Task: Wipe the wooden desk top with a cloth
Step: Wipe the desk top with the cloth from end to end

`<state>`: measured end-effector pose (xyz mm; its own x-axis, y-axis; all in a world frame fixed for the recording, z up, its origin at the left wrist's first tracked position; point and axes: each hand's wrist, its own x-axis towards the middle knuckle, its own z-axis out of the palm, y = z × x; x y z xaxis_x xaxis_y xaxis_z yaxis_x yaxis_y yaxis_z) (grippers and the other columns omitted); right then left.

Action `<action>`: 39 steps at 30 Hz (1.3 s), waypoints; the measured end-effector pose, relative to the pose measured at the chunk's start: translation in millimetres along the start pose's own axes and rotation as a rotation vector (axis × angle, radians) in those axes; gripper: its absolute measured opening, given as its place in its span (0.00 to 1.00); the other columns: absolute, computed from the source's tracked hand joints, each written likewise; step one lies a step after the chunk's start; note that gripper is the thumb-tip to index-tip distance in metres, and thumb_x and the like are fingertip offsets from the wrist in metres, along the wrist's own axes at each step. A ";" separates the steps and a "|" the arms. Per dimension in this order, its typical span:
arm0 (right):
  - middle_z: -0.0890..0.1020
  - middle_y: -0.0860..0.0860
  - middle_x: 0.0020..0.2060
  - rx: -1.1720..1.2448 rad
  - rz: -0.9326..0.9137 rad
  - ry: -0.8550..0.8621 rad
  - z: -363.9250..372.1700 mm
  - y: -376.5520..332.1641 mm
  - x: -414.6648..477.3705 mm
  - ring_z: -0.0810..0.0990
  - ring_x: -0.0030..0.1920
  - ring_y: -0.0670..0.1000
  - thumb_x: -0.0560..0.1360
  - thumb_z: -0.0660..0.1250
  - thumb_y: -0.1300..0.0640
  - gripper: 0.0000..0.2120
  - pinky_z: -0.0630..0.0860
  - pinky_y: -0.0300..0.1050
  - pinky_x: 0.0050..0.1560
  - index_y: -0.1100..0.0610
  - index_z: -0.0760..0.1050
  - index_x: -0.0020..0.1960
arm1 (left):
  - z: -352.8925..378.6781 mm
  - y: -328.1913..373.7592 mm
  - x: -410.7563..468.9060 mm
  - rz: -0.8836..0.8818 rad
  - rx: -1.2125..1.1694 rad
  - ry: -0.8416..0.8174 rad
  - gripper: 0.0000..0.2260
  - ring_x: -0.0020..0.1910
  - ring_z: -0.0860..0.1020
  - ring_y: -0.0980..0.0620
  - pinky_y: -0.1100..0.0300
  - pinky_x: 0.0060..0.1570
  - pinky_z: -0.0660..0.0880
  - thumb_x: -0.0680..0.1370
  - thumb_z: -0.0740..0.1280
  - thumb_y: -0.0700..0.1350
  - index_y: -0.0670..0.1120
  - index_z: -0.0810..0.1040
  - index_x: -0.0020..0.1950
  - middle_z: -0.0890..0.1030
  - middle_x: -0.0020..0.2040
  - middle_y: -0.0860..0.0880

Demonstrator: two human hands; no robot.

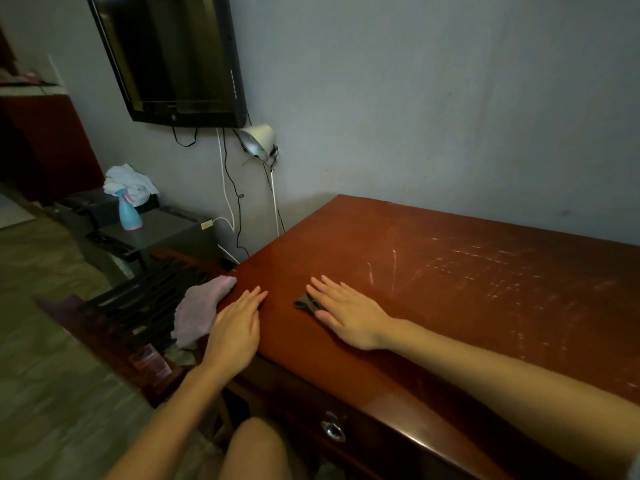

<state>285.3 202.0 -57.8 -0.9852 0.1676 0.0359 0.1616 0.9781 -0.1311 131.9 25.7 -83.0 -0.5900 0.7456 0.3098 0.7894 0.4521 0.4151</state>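
You are resting your left hand [235, 327] flat at the left end of the desk [433, 271], fingers straight and together, gripping nothing. The pinkish cloth [201, 310] is lying against that hand's outer edge and hanging over the desk's left end; whether any of it is sitting under the palm cannot be told. Your right hand [346, 313] is lying flat near the middle of the front part of the top, fingers straight and slightly spread, and is partly covering a small dark clip [304, 303] without curling round it. The top is showing as glossy reddish-brown wood, with pale scratches [485, 261] running across its right half. A metal ring pull [332, 429] is hanging on the drawer front below. The desk is standing against a grey wall [415, 98]. A dark television [173, 57] is hanging on that wall to the left, with a clamp lamp [258, 142] and cables [228, 188] trailing beneath it. Beyond the desk's left end, a dark slatted rack [149, 292] is standing, and behind it a low dark cabinet [173, 230] is carrying a blue spray bottle [129, 209], with white towels [130, 181] piled just behind the bottle.
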 end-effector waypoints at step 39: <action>0.46 0.44 0.77 -0.008 0.096 0.011 -18.7 95.9 -34.5 0.41 0.76 0.43 0.78 0.38 0.39 0.30 0.39 0.41 0.74 0.48 0.44 0.78 | 35.0 41.4 79.1 -0.013 0.085 -0.126 0.21 0.77 0.53 0.54 0.56 0.73 0.52 0.83 0.53 0.53 0.53 0.59 0.77 0.56 0.78 0.52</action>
<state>335.8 292.4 -53.1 -0.9643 0.2624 0.0346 0.2562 0.9583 -0.1263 123.8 120.6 -71.2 -0.5788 0.7923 0.1929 0.7964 0.4984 0.3426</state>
